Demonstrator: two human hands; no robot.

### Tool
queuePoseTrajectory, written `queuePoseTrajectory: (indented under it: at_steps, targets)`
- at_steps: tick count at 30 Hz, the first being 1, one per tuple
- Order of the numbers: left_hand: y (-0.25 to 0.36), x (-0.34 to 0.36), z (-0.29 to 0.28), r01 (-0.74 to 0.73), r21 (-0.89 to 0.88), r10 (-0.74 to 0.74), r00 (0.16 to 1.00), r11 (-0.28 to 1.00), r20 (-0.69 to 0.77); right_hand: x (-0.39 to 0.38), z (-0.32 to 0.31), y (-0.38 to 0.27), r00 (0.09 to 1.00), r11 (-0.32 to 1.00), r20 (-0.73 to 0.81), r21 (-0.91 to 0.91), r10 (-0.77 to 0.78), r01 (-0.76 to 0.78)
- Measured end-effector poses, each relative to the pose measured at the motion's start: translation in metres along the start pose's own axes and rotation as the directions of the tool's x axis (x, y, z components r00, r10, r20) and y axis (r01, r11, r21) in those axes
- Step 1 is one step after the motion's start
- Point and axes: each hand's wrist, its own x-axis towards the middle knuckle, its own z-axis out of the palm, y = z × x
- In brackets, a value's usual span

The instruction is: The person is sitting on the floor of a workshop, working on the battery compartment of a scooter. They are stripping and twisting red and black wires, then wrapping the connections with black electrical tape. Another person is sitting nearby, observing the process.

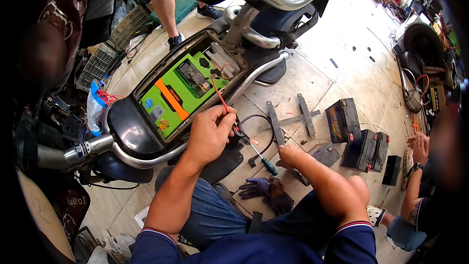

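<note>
My left hand (213,129) pinches a thin red wire (219,97), which rises from the green battery pack (181,90) with an orange strap. The pack sits in the open floor compartment of a scooter (139,127). My right hand (291,158) is curled at the near end of a flat grey metal strip (274,120); its fingertips are partly hidden. Between my hands lie a black cable (269,128) and a screwdriver (268,166) with a dark green handle.
Dark block batteries (343,120) stand right of my right hand. More metal strips (306,116) and purple gloves (257,188) lie on the tiles. A person (415,166) crouches at the right; another person's leg (163,12) stands beyond the scooter. Grey crates (128,27) stand far left.
</note>
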Motion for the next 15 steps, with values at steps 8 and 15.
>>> queuePoseTrajectory:
  at_steps: [8, 15]
  targets:
    - [-0.012, -0.002, -0.023, -0.042, -0.018, 0.04, 0.995, 0.999, -0.087, -0.046, -0.139, -0.07, 0.983, 0.328, -0.173, 0.927, -0.057, 0.182]
    - [-0.009, 0.0, -0.032, -0.022, -0.077, 0.019, 0.999, 0.997, -0.039, -0.092, -0.176, -0.126, 0.943, 0.348, -0.304, 0.877, -0.136, 0.332]
